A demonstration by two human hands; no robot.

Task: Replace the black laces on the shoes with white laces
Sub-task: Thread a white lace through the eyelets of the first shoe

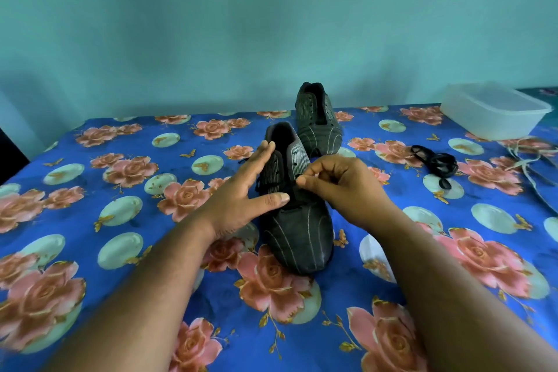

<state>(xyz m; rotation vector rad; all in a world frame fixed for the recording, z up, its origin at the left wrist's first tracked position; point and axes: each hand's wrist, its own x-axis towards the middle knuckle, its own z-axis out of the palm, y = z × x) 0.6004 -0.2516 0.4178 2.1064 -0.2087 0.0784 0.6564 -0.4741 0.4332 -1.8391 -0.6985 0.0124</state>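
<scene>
A dark grey striped shoe [297, 229] stands in the middle of the table, toe toward me, with a black lace still threaded low in its eyelets. My left hand [241, 193] lies against the shoe's left side, fingers straight along the eyelet flap, thumb across the vamp. My right hand [338, 187] has its fingers curled and pinches the black lace at the right eyelet row. The second shoe [317, 121] stands behind, its eyelets without a lace. A loose black lace [437, 163] lies coiled to the right. White laces [525, 157] lie at the far right.
A translucent plastic box [495, 112] stands at the back right corner. The table carries a blue floral cloth [120, 220] and meets a teal wall behind. A dark object shows at the left edge.
</scene>
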